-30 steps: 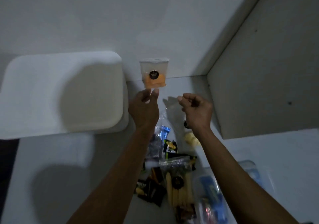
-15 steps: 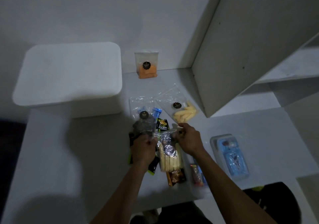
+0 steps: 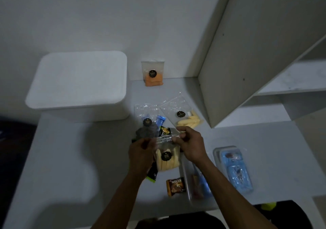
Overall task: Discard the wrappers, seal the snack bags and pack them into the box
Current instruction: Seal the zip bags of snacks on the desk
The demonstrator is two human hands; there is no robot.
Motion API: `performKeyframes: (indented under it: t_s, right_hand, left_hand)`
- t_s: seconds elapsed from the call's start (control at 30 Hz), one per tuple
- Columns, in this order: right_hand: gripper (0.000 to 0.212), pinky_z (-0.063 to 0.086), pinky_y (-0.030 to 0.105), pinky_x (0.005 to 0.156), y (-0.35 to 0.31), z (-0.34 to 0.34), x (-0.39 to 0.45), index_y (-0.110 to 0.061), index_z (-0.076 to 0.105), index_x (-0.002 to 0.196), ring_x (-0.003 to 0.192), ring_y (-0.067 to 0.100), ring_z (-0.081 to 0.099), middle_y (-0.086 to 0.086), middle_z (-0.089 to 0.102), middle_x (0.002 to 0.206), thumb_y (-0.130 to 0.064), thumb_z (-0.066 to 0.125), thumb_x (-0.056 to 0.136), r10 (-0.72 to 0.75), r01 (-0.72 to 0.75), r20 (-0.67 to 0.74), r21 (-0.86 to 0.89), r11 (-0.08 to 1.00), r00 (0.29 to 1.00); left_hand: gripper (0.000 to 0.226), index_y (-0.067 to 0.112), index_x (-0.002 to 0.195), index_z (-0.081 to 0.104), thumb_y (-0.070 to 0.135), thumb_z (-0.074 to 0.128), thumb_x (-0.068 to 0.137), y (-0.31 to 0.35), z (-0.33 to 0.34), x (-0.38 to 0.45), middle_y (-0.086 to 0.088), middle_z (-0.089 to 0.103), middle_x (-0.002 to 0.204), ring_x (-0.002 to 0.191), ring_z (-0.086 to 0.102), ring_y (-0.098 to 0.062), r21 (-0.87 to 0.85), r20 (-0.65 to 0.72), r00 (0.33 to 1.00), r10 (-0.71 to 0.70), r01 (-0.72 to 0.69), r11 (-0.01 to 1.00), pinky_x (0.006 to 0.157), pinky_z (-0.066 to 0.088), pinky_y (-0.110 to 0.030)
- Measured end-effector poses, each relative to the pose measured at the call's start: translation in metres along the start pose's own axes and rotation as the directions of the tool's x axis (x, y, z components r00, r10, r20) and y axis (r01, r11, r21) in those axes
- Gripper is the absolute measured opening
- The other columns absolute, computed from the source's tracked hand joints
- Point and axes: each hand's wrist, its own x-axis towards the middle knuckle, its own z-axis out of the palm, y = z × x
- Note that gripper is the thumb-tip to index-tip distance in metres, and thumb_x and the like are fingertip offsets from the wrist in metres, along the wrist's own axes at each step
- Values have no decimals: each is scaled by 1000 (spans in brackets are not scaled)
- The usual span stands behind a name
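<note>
A dim white table [image 3: 70, 158] meets a wall. Left hand [image 3: 140, 155] and right hand [image 3: 189, 145] pinch the top edge of a clear snack bag [image 3: 167, 156]; the lidded white box [image 3: 79, 84] sits beyond-left, with open tabletop left of the grip.

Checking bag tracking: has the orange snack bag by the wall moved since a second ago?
Yes. The orange snack bag now stands on the counter against the wall; earlier the left hand held it.

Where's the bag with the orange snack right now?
Head view: the orange snack bag stands against the back wall, just right of the white box, beyond both hands.
</note>
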Motion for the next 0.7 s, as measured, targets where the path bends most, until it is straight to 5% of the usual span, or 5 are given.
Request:
performKeyframes:
  t_s: [0.1,0.23,0.37,0.7]
  right_hand:
    - [33,56,26,74,-32,-13,5,-19,69,106,78,20,69,7,69,77,-10,81,77,-76,74,100,16,997,992]
    - [32,52,19,77,-93,-25,15,-19,72,107,81,6,65,-7,69,88,-18,82,77,-237,270,231,-128,954,944]
    - [17,54,33,81,-149,-29,21,-24,73,98,90,8,65,-7,73,98,-34,73,85,-381,468,312,-283,837,870]
    - [14,52,43,80,-207,-36,17,-35,59,78,87,15,61,-15,64,85,-38,63,91,-541,596,255,-416,687,801]
  left_hand:
    - [16,27,78,75,16,69,89,24,-18,-3,2,74,73,69,71,-16,-11,-20,995,98,-99,995,67,57,-34]
    - [17,19,73,74,17,69,89,68,-33,-4,-7,72,67,61,68,-20,-38,-9,970,241,-241,970,58,56,-33]
    - [10,9,87,75,13,66,91,105,-45,-3,-4,75,77,72,71,-18,-50,-4,895,446,-446,894,67,58,-31]
    - [12,20,90,74,23,63,93,153,-62,-12,8,73,83,81,67,-3,-28,-84,838,539,-543,839,70,48,-11]
